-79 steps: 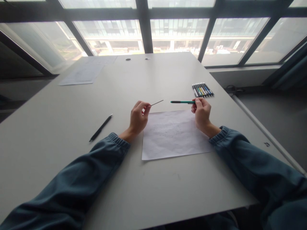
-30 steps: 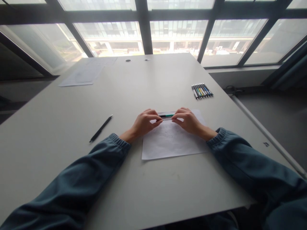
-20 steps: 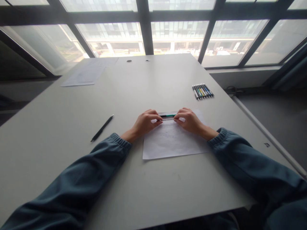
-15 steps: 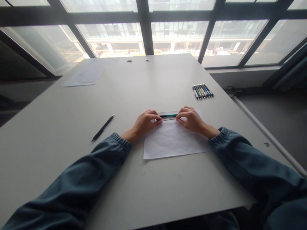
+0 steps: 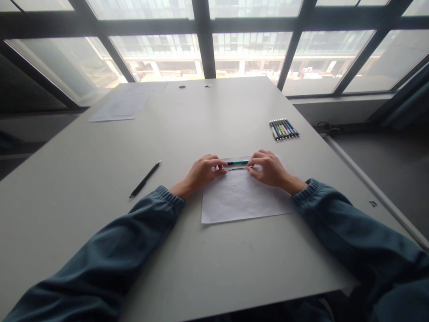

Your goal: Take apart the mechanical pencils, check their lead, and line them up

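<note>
Above the far part of a white sheet of paper (image 5: 246, 197), both of my hands are closed with bent fingers, facing each other. Between them runs a black-and-green pen (image 5: 238, 162); my left hand (image 5: 208, 171) has its fingertips at the black end and my right hand (image 5: 268, 167) at the green end. Just nearer me, parallel to the pen, a thin shiny rod (image 5: 237, 168) spans from thumb to thumb, its ends hidden in my fingers. It looks like a pen refill. Faint marks show on the paper.
A black pen (image 5: 145, 179) lies slantwise left of my left hand. Several pens (image 5: 283, 129) with coloured labels sit in a neat row at the right. More paper sheets (image 5: 117, 105) are at the far left of the white table (image 5: 187, 259), before the windows.
Both hands stay nearly in place. The thin rod, a dark line before, now looks brighter and sits slightly lower between the thumbs.
</note>
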Demonstrator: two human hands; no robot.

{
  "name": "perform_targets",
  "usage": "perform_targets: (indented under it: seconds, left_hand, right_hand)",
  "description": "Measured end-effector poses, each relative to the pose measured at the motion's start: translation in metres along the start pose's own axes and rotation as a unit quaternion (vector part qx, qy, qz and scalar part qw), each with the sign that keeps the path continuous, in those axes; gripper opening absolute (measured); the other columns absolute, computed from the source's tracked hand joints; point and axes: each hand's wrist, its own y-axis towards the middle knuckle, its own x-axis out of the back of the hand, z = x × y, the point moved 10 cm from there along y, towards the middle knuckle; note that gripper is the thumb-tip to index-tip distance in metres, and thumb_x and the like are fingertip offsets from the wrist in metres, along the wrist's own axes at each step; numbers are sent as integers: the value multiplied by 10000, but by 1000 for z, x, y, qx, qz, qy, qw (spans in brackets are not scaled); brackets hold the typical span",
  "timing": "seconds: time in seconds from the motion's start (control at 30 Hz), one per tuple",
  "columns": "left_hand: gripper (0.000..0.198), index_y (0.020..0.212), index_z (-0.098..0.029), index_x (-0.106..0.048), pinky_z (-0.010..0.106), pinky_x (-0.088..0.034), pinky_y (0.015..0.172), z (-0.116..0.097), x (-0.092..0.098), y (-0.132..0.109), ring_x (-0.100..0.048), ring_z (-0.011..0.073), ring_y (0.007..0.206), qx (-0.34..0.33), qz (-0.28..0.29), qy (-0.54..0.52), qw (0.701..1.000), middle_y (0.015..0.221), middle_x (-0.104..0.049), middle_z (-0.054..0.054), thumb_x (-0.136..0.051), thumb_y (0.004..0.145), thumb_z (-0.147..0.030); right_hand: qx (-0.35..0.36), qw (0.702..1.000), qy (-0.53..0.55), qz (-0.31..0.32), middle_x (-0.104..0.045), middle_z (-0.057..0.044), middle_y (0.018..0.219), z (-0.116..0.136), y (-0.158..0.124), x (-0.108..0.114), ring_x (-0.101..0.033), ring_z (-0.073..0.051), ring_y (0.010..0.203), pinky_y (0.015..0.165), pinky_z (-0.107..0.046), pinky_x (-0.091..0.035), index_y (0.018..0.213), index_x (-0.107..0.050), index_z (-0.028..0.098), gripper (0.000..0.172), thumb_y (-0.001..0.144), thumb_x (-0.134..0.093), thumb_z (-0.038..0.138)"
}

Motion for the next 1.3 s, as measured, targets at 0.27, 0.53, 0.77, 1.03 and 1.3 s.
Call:
perform_targets:
  seconds: [0.27, 0.53, 0.77, 1.03, 1.3]
  left_hand:
    - [205, 870, -225, -767, 313, -505, 790, 2, 11, -6, -641, 191, 837, -24, -12, -8, 1000, 862, -728, 56, -726, 881, -426]
    - [208, 919, -231, -777, 326, -512, 815, 9, 14, -12, -645, 200, 860, -7, -9, 9, 1000, 890, -729, 57, -739, 867, -429]
    - [371, 916, -202, -761, 340, -490, 828, 6, 24, -10, -636, 202, 872, 10, -58, 22, 998, 896, -725, 74, -495, 1018, -439]
    - [399, 897, -183, -741, 342, -477, 810, 7, 30, -8, -622, 198, 844, 18, -86, 26, 996, 838, -704, 63, -451, 1037, -420]
    - [276, 871, -197, -739, 343, -490, 801, 6, 28, -11, -600, 198, 835, 37, -94, 47, 994, 837, -693, 51, -543, 989, -352]
  right_hand:
    - [-24, 998, 25, -49, -705, -59, 814, -2, 0, 10, -594, -232, 827, 793, -379, -463, 729, -693, 218, 164, 883, -636, 211]
    - [-20, 998, 31, -55, -700, -55, 810, -4, 0, 8, -590, -225, 815, 783, -371, -474, 719, -684, 213, 180, 887, -622, 198]
    - [-22, 996, 41, -73, -698, -54, 804, -9, -1, 10, -599, -225, 819, 785, -369, -486, 718, -683, 219, 199, 902, -608, 208]
    - [-41, 992, 42, -111, -692, -56, 795, -13, -1, 18, -597, -226, 816, 795, -375, -492, 687, -669, 219, 225, 897, -596, 188]
    - [-43, 991, 41, -120, -684, -52, 772, -13, -1, 19, -597, -224, 796, 795, -378, -493, 675, -657, 220, 241, 902, -584, 185]
